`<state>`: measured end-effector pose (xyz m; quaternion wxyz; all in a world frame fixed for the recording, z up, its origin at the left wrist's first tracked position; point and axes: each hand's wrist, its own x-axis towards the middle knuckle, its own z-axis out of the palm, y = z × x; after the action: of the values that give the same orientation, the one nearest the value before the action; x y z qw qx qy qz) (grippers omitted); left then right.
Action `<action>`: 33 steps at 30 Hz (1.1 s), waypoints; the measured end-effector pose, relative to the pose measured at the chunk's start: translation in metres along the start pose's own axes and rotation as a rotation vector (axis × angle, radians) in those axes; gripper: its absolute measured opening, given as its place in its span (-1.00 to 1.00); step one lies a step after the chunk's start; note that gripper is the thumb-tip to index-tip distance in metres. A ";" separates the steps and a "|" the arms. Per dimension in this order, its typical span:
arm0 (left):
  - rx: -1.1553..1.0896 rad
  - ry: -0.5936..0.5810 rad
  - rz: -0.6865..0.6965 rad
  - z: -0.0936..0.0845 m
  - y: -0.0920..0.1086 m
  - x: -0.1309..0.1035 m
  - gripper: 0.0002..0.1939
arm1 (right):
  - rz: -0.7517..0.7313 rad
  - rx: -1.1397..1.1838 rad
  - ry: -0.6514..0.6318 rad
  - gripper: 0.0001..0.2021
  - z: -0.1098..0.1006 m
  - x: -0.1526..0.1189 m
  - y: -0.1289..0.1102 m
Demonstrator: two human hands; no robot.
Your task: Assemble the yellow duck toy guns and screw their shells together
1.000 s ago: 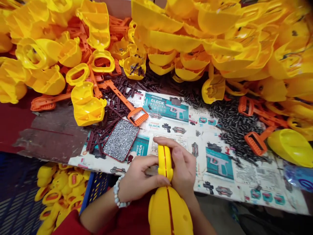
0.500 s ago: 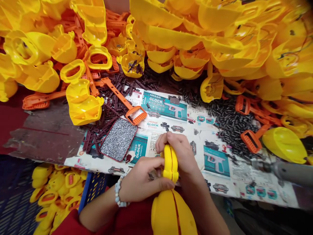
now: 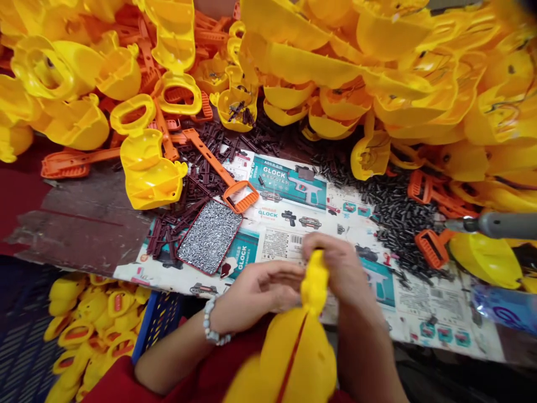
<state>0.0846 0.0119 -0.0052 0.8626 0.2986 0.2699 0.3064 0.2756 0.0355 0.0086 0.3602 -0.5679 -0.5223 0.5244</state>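
Note:
A yellow plastic toy (image 3: 293,347) with a dark red seam is upright close to my body, its narrow handle end pointing away from me. My right hand (image 3: 339,263) is wrapped round the handle end. Beside the toy on the left is my left hand (image 3: 262,291), a bead bracelet on its wrist, its fingers slightly curled and apart near the handle; nothing shows in its palm. A tray of small silver screws (image 3: 210,236) lies beyond my left hand, and an orange handle piece (image 3: 240,196) rests at its upper right corner.
Yellow shells (image 3: 153,173) and orange parts pile along the back. Small black parts (image 3: 403,224) lie right of the printed cardboard (image 3: 277,224). A grey power driver (image 3: 503,225) hangs at the right. A blue crate (image 3: 153,324) stands beside yellow toys (image 3: 92,313) at lower left.
The toy has tilted and its handle end has moved right with my right hand. My left hand has loosened from the handle. The driver appears higher in view, above a blue-purple wrapper now visible.

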 end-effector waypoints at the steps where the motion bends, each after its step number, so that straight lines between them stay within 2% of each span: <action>1: -0.010 0.022 0.033 -0.005 0.004 -0.005 -0.40 | 0.017 -0.042 0.108 -0.25 -0.014 -0.002 0.004; 4: 0.069 0.051 0.127 -0.019 0.016 -0.020 -0.17 | 0.063 -0.194 0.390 -0.29 -0.052 -0.008 0.020; 6: 0.361 0.119 0.135 -0.019 0.022 -0.027 -0.08 | 0.067 -0.312 0.503 -0.31 -0.063 -0.013 0.028; 8: 0.705 0.214 0.097 -0.013 0.025 -0.028 -0.09 | 0.040 -0.433 0.581 -0.36 -0.059 -0.019 0.028; 10: 0.886 0.263 0.073 -0.005 0.027 -0.023 -0.24 | -0.082 -0.588 0.652 -0.47 -0.044 -0.025 0.019; 11: 0.917 0.268 0.078 -0.002 0.028 -0.020 -0.29 | -0.205 -0.678 0.633 -0.54 -0.035 -0.028 0.012; 12: 0.924 0.263 0.079 -0.001 0.028 -0.017 -0.31 | -0.349 -0.762 0.550 -0.60 -0.024 -0.030 0.004; 14: 0.915 0.264 0.084 -0.001 0.030 -0.012 -0.29 | -0.605 -0.905 0.211 -0.58 -0.004 -0.033 -0.009; 15: 0.890 0.272 0.082 -0.002 0.030 -0.010 -0.29 | -0.670 -0.955 0.042 -0.55 0.004 -0.033 -0.013; 16: 0.842 0.277 0.080 -0.004 0.031 -0.009 -0.32 | -0.694 -0.985 -0.076 -0.51 0.010 -0.033 -0.016; 17: 0.781 0.276 0.077 -0.006 0.031 -0.009 -0.35 | -0.694 -1.011 -0.126 -0.50 0.015 -0.032 -0.016; 20: 0.639 0.260 0.082 -0.010 0.032 -0.008 -0.46 | -0.696 -0.982 -0.088 -0.53 0.017 -0.029 -0.013; 24: 0.650 0.265 0.067 -0.011 0.031 -0.006 -0.39 | -0.543 -0.570 -0.077 -0.44 0.005 -0.030 -0.010; 26: 0.639 0.279 0.043 -0.011 0.030 -0.004 -0.37 | -0.498 -0.485 -0.016 -0.54 0.000 -0.033 -0.012; 29: 0.599 0.296 0.028 -0.010 0.029 -0.003 -0.38 | -0.595 -0.763 0.021 -0.68 0.000 -0.039 -0.011; 31: 0.591 0.295 0.022 -0.010 0.029 -0.004 -0.38 | -0.651 -0.919 0.019 -0.62 0.006 -0.045 -0.007; 33: 0.599 0.288 0.017 -0.010 0.029 -0.005 -0.37 | -0.676 -0.959 0.026 -0.55 0.013 -0.052 -0.003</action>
<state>0.0643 0.0306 0.0097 0.6868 0.4950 0.4645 0.2596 0.2675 -0.0162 0.0204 0.2167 -0.4757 -0.8489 0.0783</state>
